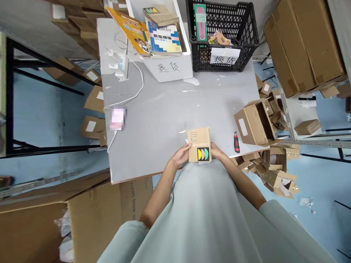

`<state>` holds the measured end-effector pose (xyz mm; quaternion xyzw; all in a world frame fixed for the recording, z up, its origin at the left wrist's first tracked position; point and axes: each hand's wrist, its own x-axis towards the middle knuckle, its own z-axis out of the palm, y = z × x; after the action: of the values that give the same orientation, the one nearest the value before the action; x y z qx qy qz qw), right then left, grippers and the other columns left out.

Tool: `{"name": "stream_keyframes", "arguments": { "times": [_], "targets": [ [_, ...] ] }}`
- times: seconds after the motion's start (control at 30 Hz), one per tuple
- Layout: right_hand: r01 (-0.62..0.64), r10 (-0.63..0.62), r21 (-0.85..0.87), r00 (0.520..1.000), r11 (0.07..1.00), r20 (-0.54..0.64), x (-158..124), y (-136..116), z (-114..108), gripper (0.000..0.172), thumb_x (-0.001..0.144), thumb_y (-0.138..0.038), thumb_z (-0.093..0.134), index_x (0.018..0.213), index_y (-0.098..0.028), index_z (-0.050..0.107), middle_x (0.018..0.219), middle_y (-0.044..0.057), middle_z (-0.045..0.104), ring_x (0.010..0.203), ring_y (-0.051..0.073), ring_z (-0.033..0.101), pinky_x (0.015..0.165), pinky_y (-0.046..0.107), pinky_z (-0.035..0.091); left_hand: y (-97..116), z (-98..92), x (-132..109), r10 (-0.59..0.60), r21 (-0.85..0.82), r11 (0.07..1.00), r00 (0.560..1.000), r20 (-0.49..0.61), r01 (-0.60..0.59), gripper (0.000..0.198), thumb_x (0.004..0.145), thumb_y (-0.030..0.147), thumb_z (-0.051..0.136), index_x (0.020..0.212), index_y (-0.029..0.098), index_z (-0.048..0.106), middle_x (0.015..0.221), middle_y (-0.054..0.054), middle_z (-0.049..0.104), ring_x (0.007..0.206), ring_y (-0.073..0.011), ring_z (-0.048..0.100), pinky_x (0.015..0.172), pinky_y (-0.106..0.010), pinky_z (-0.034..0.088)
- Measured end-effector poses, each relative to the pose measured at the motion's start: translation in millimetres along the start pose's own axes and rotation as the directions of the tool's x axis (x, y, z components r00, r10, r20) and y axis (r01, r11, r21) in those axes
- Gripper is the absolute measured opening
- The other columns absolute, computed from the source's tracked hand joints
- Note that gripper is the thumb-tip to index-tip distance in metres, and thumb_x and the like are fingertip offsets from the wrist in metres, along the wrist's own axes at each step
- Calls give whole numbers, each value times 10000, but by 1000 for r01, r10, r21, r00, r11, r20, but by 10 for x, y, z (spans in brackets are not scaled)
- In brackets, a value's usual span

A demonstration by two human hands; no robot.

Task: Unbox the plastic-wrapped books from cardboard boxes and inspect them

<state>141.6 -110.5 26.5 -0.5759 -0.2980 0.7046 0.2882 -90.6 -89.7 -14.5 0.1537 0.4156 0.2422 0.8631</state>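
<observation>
Between my two hands is a tan notebook [197,136] with a black patch of yellow, beige and green half-round shapes on its cover. It is held in front of my body at the table's near edge. My left hand [182,154] grips its left side, thumb on the cover. Along the right side, my right hand [216,150] is closed on it, with most of the fingers hidden behind. A bit of clear or white wrapping shows at the notebook's lower edge. On the table to the right lies a red and black box cutter [236,142].
A white bin [175,69] holding books and a black crate [222,67] stand at the table's [161,120] back. An open cardboard box [248,126] sits at the right edge. A power strip [120,65] with cables and a blurred phone-like thing [117,118] lie left. Boxes crowd the floor.
</observation>
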Motion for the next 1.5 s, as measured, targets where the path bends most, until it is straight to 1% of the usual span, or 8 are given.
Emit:
{"name": "stream_keyframes", "arguments": {
  "times": [0.33, 0.5, 0.83, 0.93, 1.03, 1.2, 1.3, 1.5],
  "targets": [
    [169, -187, -118, 970, 978, -155, -177, -213, -136, 300, 724, -504, 806, 796, -236, 694, 838, 19, 763, 871, 236, 716, 892, 384, 592, 46, 90, 219, 105, -58, 993, 994, -40, -107, 569, 930, 459, 831, 1416, 196, 698, 1433, -157, 768, 1308, -337, 754, 1132, -492, 614],
    [215, -301, -255, 878, 943, -371, -485, -385, -408, 233, 745, -474, 692, 803, -257, 629, 823, 9, 684, 839, 230, 666, 830, 346, 541, 85, -166, 323, 135, -42, 988, 969, -206, -146, 550, 889, 499, 870, 1327, 220, 688, 1408, -147, 781, 1247, -326, 782, 1074, -479, 649],
    [215, -274, -172, 795, 961, -540, -776, -361, -184, 418, 737, -651, 798, 841, -277, 642, 787, 23, 662, 684, 216, 572, 648, 346, 511, 29, -538, 259, 176, 235, 971, 823, -541, -53, 454, 870, 375, 828, 1260, 210, 665, 1303, -217, 782, 1361, -427, 713, 1099, -568, 603],
    [225, -242, -101, 792, 969, -560, -853, -273, -10, 492, 731, -712, 838, 848, -272, 653, 780, 22, 678, 713, 219, 595, 697, 357, 536, 2, -370, 175, 301, 352, 929, 785, -541, -114, 732, 819, 375, 874, 1482, 238, 595, 1633, -208, 587, 1643, -401, 431, 1283, -548, 452],
    [226, -192, -8, 810, 974, -554, -975, -237, 161, 539, 734, -729, 869, 856, -245, 664, 799, 8, 685, 744, 196, 604, 748, 335, 528, -51, 1, 16, 460, 515, 802, 863, -209, -302, 1005, 828, 511, 890, 1695, 309, 423, 1832, -134, 325, 1737, -361, 220, 1371, -536, 312],
    [202, -122, 174, 915, 964, -386, -1116, -313, 302, 490, 791, -661, 885, 886, -246, 642, 777, -22, 654, 712, 170, 578, 695, 283, 485, -54, 687, -254, 235, 423, 817, 896, 376, -392, 1284, 765, 568, 976, 1792, 365, 233, 1775, -190, 398, 1544, -389, 535, 1191, -518, 525],
    [221, -138, 189, 916, 957, -376, -1098, -357, 189, 497, 803, -657, 884, 906, -249, 621, 773, -26, 654, 681, 164, 572, 666, 279, 477, -28, 926, -317, 222, 347, 863, 893, 392, -367, 1204, 844, 588, 913, 1795, 332, 220, 1490, -181, 649, 1098, -255, 755, 934, -389, 619],
    [297, -356, -197, 810, 934, -465, -1048, -363, -258, 613, 804, -674, 876, 1194, -238, 693, 1121, 99, 754, 922, 242, 725, 821, 374, 607, 2, 1247, -393, 387, 362, 831, 906, 171, -423, 1020, 887, 536, 883, 1736, 291, 374, 1059, -20, 691, 675, -77, 609, 616, -189, 462]
  ]
}}
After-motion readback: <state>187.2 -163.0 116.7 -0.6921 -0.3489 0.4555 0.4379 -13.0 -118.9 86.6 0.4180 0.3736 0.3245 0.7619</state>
